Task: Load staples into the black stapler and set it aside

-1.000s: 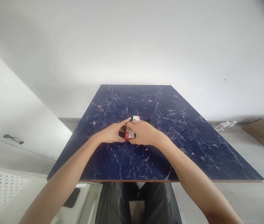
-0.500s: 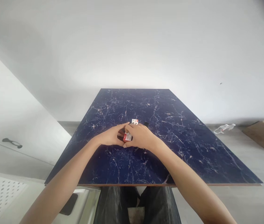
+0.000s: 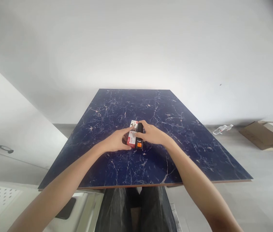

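A white and red printed cardboard box (image 3: pixel 131 140) lies near the middle of the blue marbled table (image 3: pixel 117 106). My left hand (image 3: pixel 117 140) grips it from the left, thumb along its far part and fingers by its near edge. Against the box's right side is a slim black object (image 3: pixel 140 128) with an orange patch at its near end; its kind I cannot make out. My right hand (image 3: pixel 153 134) closes around this black object from the right, its thumb reaching across toward the box. The fingers partly cover both things.
A white cabinet with a dark handle (image 3: pixel 1 148) stands at the left. Beyond the table's right edge, a clear plastic bottle (image 3: pixel 222 129) and an open cardboard carton (image 3: pixel 264 135) lie on the floor. A dark flat object (image 3: pixel 66 208) rests on a pale surface at lower left.
My right hand has gone from the box to the black object, which now sits against the box's right side. My left hand keeps hold of the box. The view has shifted slightly.
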`<move>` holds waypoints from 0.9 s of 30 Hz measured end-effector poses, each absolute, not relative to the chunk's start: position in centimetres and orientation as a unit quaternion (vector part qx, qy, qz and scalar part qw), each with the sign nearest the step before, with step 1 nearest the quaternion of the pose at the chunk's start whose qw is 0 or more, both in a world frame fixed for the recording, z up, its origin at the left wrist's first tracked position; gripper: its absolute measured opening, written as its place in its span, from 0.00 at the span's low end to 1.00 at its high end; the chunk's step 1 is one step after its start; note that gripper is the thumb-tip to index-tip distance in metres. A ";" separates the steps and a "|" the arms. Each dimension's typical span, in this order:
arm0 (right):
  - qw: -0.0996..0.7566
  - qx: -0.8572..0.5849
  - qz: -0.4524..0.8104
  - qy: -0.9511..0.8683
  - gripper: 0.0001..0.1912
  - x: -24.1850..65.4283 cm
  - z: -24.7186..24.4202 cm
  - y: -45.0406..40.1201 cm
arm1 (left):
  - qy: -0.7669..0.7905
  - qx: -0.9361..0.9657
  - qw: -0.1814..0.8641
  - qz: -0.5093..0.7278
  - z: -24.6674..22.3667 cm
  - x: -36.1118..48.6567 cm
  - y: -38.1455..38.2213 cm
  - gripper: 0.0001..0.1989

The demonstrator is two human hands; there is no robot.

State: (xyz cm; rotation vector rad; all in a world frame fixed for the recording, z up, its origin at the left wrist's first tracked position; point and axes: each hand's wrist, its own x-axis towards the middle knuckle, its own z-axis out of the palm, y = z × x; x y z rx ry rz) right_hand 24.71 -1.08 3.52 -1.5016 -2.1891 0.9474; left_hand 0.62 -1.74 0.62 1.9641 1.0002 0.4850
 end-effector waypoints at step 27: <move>0.318 -0.531 0.480 -0.622 0.21 25.0 0.4 1.2 | 0.402 0.838 0.352 0.113 1.5 0.3 2.2 0.33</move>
